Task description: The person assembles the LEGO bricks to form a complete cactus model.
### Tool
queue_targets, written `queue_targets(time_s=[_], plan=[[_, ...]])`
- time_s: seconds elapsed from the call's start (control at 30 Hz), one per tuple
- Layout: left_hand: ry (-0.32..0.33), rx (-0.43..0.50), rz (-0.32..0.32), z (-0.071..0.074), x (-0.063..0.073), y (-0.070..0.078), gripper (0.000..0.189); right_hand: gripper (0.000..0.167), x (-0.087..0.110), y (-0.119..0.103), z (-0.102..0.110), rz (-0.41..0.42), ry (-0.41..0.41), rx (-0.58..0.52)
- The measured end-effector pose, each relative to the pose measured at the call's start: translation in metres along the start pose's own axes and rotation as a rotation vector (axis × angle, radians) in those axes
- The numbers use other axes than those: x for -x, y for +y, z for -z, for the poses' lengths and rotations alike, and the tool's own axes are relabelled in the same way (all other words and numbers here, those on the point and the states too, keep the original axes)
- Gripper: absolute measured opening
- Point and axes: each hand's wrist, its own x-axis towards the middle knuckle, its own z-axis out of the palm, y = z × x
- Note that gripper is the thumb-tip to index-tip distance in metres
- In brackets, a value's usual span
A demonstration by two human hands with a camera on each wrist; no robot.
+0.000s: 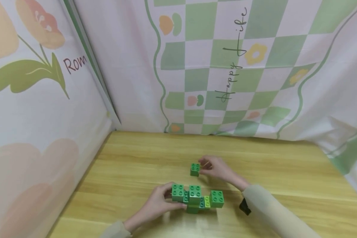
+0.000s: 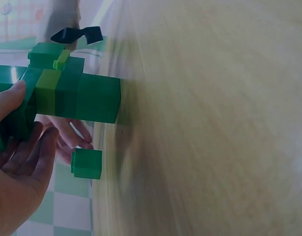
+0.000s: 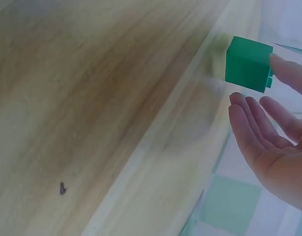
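My left hand [image 1: 156, 200] grips the left end of a built block model [image 1: 193, 206] made of toy building bricks. Most bricks are green, with a lime brick [image 1: 207, 201] among them. In the left wrist view the thumb [image 2: 15, 96] presses one face, while the fingers curl beneath. Beyond the model, a single green brick [image 1: 194, 170] stands studs up on the table. My right hand [image 1: 216, 168] is just right of it, thumb and fingers spread. The right wrist view has the thumb tip [image 3: 275, 60] right at the brick's studded end, other fingers apart from it.
The wooden table [image 1: 137, 155] ends at a checked green-and-white curtain [image 1: 196, 112] behind and a printed side panel [image 1: 47, 132] at left. A black object [image 1: 245, 207] sits at the right sleeve's cuff [image 1: 254, 195].
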Motion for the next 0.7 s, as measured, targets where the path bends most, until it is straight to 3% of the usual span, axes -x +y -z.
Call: queue_targets(time_s=[0.7], plan=[[0.005, 0.017, 0.018, -0.0006, 0.0022, 0.0030, 0.048, 0.041, -0.0020, -0.0001, -0.0072, -0.023, -0.015, 0.017]])
